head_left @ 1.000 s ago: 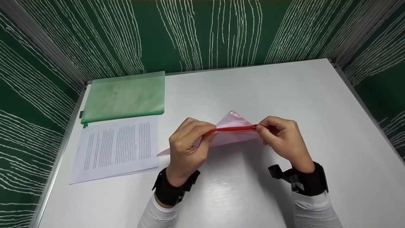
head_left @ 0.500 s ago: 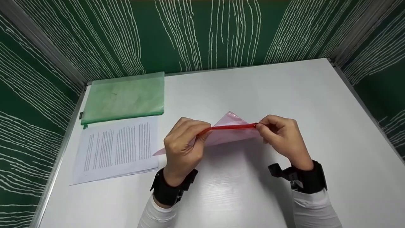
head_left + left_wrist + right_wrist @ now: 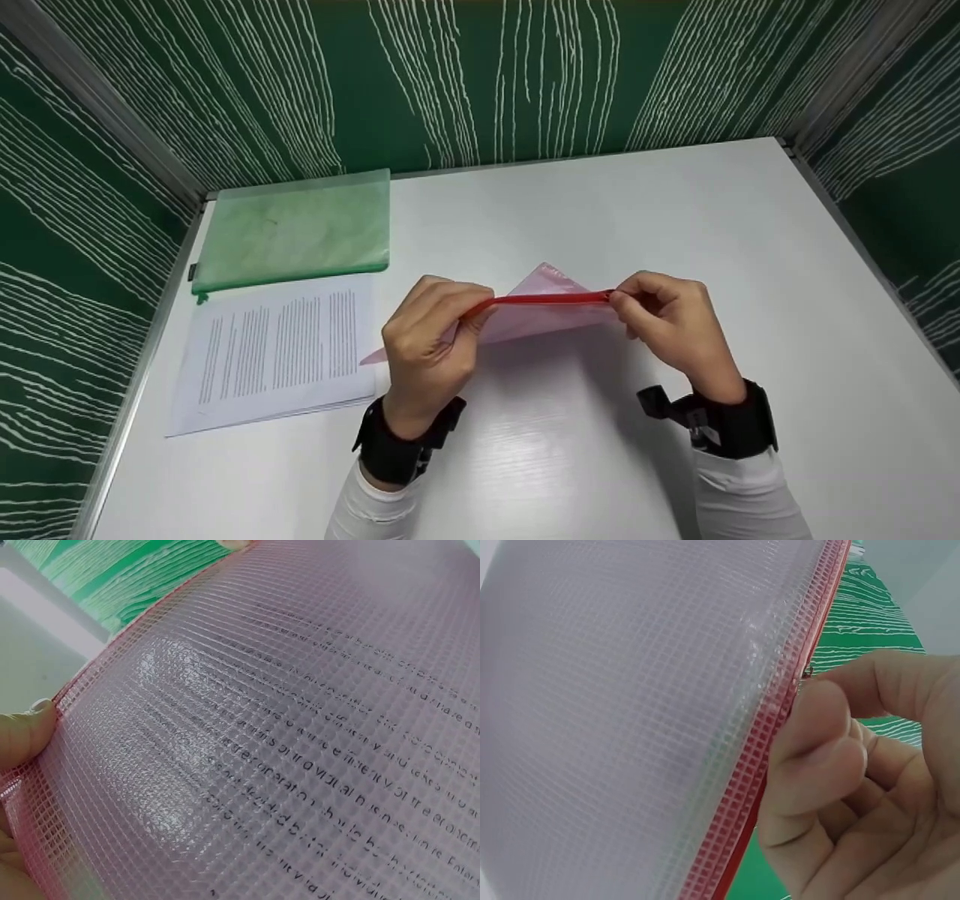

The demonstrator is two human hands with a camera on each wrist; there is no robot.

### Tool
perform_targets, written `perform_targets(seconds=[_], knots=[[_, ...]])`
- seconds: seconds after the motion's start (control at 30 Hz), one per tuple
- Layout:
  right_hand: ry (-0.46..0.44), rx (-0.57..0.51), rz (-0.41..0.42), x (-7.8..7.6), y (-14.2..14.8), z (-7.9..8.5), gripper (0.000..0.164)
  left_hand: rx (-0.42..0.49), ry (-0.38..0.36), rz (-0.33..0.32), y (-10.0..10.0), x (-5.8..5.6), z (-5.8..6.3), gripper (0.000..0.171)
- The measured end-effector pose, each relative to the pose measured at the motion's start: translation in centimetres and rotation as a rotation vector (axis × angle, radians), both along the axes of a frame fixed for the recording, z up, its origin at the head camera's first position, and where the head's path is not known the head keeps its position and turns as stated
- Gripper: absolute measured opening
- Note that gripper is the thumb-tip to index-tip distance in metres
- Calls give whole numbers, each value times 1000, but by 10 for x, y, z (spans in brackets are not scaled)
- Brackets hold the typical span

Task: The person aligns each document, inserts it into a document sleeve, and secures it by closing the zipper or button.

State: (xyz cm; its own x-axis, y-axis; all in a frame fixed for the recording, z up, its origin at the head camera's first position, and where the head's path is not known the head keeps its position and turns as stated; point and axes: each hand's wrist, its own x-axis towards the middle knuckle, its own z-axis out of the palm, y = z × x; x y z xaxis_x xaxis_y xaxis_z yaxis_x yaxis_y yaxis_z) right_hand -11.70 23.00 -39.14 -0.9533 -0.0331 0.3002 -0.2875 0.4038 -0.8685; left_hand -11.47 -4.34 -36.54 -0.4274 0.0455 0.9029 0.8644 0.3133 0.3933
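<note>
A pink translucent mesh zip pouch with a red zipper is held up above the table, its zipper edge uppermost. My left hand pinches the zipper edge near its left end between thumb and fingers. At the other end, my right hand pinches the zipper by its small metal slider; the pull tab itself is hidden by the fingers. Lines of printed text show through the mesh in the left wrist view. The zipper looks taut and nearly straight between the hands.
A green mesh zip pouch lies at the table's back left. Nearer me is a stack of printed sheets, its far edge against the green pouch. Green walls with white streaks enclose the white table.
My left hand has shifted a little to the left with its end of the pouch, exposing more red zipper between the hands. The right hand has stayed almost in place.
</note>
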Motion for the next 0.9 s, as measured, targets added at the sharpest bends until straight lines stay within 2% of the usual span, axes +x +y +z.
perform_targets(seconds=[0.2,0.53,0.77,0.9], knots=[[-15,18,-20,-1,0,1,19,15,15,30,-8,-2,2,11],[3,5,-8,-2,1,2,20,8,20,37,-9,-3,3,9],[-32,47,-69,-8,8,-4,17,-4,27,42,-7,-3,2,10],[-28,42,-71,-10,8,-5,18,-10,20,43,-7,-3,2,10]])
